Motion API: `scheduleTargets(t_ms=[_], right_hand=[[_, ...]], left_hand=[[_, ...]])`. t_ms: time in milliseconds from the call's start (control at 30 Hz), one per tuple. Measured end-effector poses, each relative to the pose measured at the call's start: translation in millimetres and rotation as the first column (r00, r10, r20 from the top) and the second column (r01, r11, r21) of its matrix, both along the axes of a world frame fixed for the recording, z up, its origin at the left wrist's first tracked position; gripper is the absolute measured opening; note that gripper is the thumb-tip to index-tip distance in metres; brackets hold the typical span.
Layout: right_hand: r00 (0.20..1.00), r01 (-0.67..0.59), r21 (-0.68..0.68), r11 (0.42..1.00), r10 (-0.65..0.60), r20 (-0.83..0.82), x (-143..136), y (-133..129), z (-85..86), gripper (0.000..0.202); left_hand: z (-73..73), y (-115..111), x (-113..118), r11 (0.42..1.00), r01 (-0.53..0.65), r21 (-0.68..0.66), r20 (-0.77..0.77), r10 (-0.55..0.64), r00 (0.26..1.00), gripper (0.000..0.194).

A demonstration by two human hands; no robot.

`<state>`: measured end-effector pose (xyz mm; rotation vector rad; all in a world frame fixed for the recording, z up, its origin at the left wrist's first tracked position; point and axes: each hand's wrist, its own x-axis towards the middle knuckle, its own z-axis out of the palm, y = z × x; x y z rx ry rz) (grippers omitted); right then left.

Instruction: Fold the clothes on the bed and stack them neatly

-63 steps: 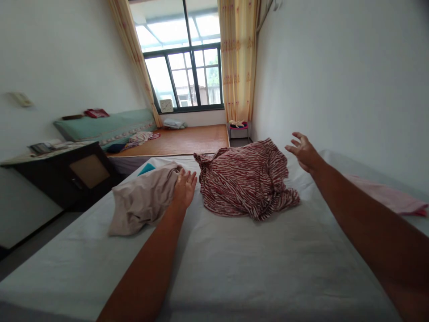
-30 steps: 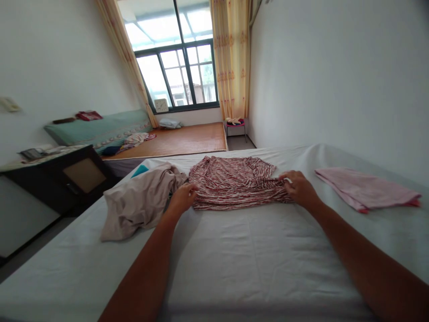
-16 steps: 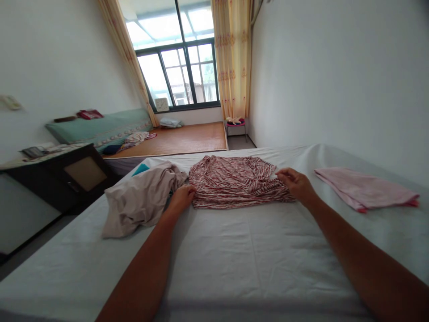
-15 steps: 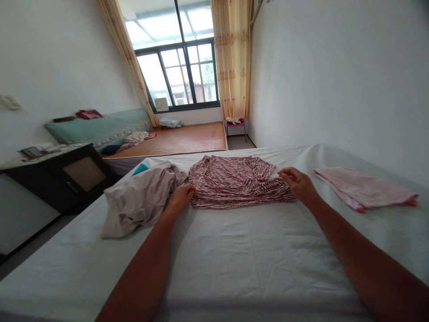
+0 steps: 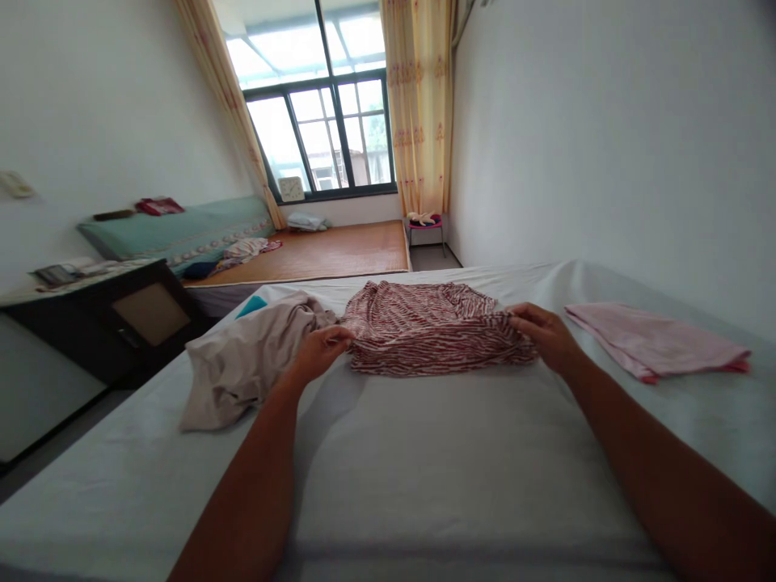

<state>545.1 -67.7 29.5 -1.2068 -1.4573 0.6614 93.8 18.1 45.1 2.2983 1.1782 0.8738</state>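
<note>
A red-and-white patterned shirt (image 5: pixel 424 331) lies partly folded on a white sheet, with its near edge lifted a little between my hands. My left hand (image 5: pixel 321 349) pinches the shirt at its left side. At the right end my right hand (image 5: pixel 541 333) grips the same edge between thumb and fingers. A crumpled beige garment (image 5: pixel 242 356) lies just left of my left hand. To the right of my right hand, apart from it, rests a folded pink cloth (image 5: pixel 658 335) with a red edge.
The white sheet (image 5: pixel 436 469) covers the bed in front of me. A turquoise item (image 5: pixel 251 305) shows behind the beige garment. On the left stands a dark cabinet (image 5: pixel 139 315). Beyond is a low bed with a brown mat (image 5: pixel 345 250), and a small stool (image 5: pixel 426 222) near the curtain.
My right hand has closed on the shirt's edge. My left hand has risen slightly and moved left. The near edge of the shirt is now pulled taut and raised.
</note>
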Motion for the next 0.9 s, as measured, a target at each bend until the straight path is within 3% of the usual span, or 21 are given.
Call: scheduleTargets(t_ms=[67,167,233,300,400,500,600,667,800,900], right_hand=[[0.972,-0.229,-0.126,0.965,0.22,-0.077,20.0,-15.9,10.4,0.03],[0.846,-0.493,-0.388,0.779,0.533,-0.006,37.8,-32.2,21.4,0.033],[0.763,-0.534,-0.522,0.665,0.645,0.041,38.4,-35.4,25.0,0.035],[0.735,-0.529,-0.582,0.618,0.676,0.05,31.9,-34.1,25.3,0.036],[0.734,-0.488,-0.614,0.62,0.672,0.095,14.5,-29.5,20.1,0.037],[0.707,-0.401,-0.586,0.704,0.645,0.29,-6.7,-26.5,12.0,0.041],[0.665,-0.317,-0.478,0.819,0.551,0.504,-25.3,-25.7,5.0,0.05],[0.65,-0.292,-0.415,0.862,0.497,0.575,-32.8,-25.6,1.9,0.05],[0.641,-0.31,-0.419,0.853,0.513,0.571,-35.5,-24.3,-1.5,0.03],[0.672,-0.383,-0.399,0.833,0.548,0.498,-33.6,-22.5,-1.0,0.028]], left_hand=[[3.7,-5.1,-0.2,0.976,0.18,-0.126,-0.075,-0.19,0.979,0.023],[6.4,-10.5,1.0,0.904,0.334,-0.267,-0.132,-0.378,0.916,0.022],[4.4,-9.4,1.0,0.908,0.314,-0.276,-0.118,-0.356,0.927,0.026],[-1.8,-4.0,0.2,0.962,0.183,-0.202,-0.102,-0.206,0.973,0.029],[-17.7,9.4,0.3,0.997,-0.077,0.028,-0.09,0.079,0.993,0.03],[-37.2,23.8,4.5,0.968,-0.148,0.202,-0.101,0.171,0.98,0.042],[-52.7,35.2,11.2,0.969,-0.136,0.206,-0.174,0.173,0.969,0.052],[-57.6,40.1,15.1,0.974,-0.15,0.171,-0.229,0.187,0.955,0.054],[-54.9,42.0,17.7,0.97,-0.176,0.167,-0.3,0.22,0.928,0.038],[-46.5,36.0,13.8,0.967,-0.192,0.168,-0.293,0.235,0.927,0.026]])
